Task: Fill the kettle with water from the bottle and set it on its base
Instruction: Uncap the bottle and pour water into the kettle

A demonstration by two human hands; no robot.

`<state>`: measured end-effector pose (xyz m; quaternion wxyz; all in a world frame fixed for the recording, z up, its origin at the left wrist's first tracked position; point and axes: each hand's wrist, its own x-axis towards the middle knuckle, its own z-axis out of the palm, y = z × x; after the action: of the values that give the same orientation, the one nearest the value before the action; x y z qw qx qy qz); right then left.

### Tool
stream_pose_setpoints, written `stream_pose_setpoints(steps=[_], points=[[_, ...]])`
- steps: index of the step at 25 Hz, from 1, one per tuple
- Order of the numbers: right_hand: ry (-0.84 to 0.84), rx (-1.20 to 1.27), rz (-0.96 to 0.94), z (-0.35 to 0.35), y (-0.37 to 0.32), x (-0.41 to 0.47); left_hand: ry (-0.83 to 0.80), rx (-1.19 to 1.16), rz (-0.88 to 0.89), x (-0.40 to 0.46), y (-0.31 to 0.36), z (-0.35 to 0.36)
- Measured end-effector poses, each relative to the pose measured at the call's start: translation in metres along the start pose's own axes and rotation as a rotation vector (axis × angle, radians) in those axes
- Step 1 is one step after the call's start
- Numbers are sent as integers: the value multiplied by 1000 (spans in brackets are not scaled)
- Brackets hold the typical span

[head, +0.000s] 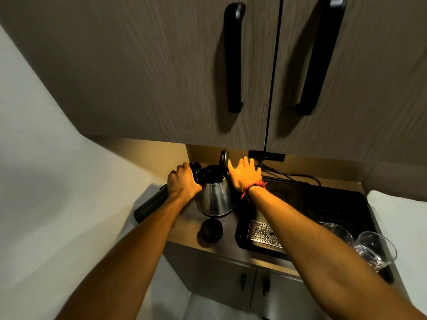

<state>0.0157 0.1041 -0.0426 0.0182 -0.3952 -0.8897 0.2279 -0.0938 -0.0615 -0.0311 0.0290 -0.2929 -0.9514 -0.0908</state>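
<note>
We find the left hand (182,182) closed around the dark bottle (152,204), its mouth tipped over the open kettle (216,197) just right of the knuckles. The right hand (245,173) is spread, fingertips touching the raised lid (224,159). A cap (211,230) sits below the kettle.

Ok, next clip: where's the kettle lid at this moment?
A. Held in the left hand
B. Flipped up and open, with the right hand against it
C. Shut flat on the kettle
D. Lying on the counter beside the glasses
B: the kettle lid stands upright above the kettle, with the right hand at it, while the left hand tips the dark bottle toward the opening.
</note>
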Motion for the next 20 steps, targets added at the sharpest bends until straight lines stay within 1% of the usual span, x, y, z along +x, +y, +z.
stream_pose_setpoints(steps=[5,10,20], points=[[-6,-22,-22,-1,2,0,2,60,-2,1,2,-4],[5,6,-14,-2,1,0,17,114,-3,2,2,-5],[-1,-12,-26,-5,0,-3,23,145,7,2,2,-7]])
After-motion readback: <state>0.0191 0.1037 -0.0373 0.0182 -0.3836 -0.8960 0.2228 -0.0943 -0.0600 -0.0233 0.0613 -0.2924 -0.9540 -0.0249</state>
